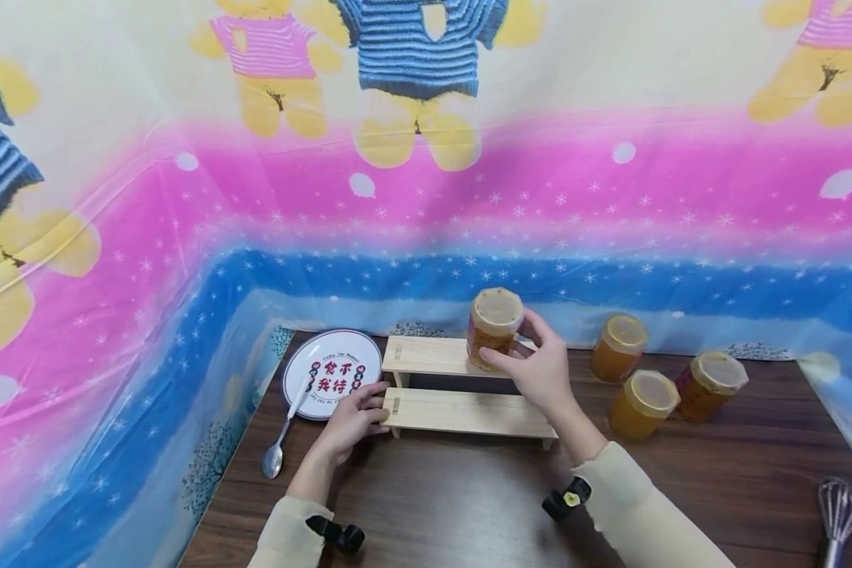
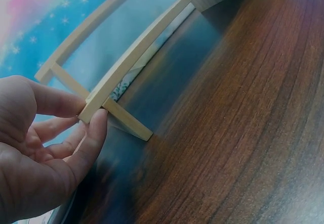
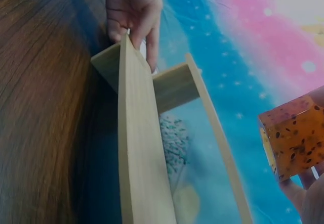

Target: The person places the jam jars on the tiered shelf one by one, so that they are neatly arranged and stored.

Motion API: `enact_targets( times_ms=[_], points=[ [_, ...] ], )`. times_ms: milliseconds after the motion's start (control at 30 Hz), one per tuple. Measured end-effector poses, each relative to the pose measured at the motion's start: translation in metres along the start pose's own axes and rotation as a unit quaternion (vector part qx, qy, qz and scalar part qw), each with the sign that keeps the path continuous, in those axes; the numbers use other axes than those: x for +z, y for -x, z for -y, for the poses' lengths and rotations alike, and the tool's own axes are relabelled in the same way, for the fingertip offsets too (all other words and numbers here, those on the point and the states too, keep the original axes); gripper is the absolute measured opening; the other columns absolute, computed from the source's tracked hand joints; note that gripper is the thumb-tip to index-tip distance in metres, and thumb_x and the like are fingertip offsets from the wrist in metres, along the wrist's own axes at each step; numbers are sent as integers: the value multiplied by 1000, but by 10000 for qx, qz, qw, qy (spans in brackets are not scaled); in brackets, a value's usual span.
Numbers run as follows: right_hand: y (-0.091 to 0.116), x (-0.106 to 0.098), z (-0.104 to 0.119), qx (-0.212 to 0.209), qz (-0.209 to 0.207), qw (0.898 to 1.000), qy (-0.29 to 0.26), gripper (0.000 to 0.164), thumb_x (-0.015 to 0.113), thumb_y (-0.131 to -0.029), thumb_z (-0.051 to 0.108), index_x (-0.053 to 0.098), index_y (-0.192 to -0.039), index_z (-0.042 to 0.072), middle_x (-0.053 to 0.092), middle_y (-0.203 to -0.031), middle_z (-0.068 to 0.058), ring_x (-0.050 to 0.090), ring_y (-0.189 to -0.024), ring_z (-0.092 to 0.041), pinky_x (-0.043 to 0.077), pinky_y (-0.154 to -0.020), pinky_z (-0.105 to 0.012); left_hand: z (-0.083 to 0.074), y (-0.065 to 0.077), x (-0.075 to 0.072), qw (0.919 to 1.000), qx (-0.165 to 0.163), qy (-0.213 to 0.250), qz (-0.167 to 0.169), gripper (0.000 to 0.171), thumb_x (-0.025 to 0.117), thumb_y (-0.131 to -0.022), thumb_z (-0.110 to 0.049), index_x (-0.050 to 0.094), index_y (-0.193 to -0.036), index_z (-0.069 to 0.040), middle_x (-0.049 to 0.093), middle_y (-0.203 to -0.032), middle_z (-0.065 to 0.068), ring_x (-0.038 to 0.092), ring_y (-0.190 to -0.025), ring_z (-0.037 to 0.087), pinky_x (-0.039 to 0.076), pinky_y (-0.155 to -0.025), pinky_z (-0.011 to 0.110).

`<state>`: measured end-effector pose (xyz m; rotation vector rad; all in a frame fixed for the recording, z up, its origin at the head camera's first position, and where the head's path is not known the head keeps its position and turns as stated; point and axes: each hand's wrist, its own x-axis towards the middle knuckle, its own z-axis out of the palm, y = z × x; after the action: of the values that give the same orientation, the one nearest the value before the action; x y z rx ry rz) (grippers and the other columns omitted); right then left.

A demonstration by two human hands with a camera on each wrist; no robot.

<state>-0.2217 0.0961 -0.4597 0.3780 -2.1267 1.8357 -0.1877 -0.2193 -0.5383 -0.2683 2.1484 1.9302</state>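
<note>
My right hand (image 1: 543, 371) holds a jar (image 1: 495, 323) of orange preserve with dark specks and a pale lid. In the head view the jar overlaps the upper board of a two-step wooden rack (image 1: 468, 410); the right wrist view shows a gap between jar (image 3: 296, 135) and board (image 3: 215, 123). My left hand (image 1: 353, 426) is at the rack's left end. In the left wrist view its thumb and finger pinch the end of the lower board (image 2: 129, 57). The jar's far side is hidden.
Three more lidded jars, one an amber jar (image 1: 619, 347), stand right of the rack on the brown table (image 1: 426, 505). To the left, a spoon (image 1: 273, 457) leans on a printed plate (image 1: 301, 355). A whisk (image 1: 839, 513) lies front right. A patterned cloth (image 1: 426, 197) hangs behind.
</note>
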Motion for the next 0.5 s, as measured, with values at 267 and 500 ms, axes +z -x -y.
enact_targets(
  times_ms=[267, 500],
  points=[
    [-5, 26, -1, 252, 184, 9989, -342, 73, 94, -77, 13, 60, -142, 14, 62, -127, -8, 58, -120, -24, 55, -100, -40, -3, 3, 1, 10000, 66, -18, 28, 57, 61, -94, 5, 50, -150, 0, 62, -125, 23, 68, -98, 30, 62, -79, 37],
    [-8, 46, -2, 487, 311, 9970, -517, 79, 92, -77, 7, 56, -147, 11, 59, -133, -13, 56, -124, -29, 53, -104, -45, -1, 2, 1, 10000, 22, -29, -3, 57, 61, -94, 5, 51, -150, -1, 63, -124, 22, 68, -98, 28, 62, -78, 36]
  ],
)
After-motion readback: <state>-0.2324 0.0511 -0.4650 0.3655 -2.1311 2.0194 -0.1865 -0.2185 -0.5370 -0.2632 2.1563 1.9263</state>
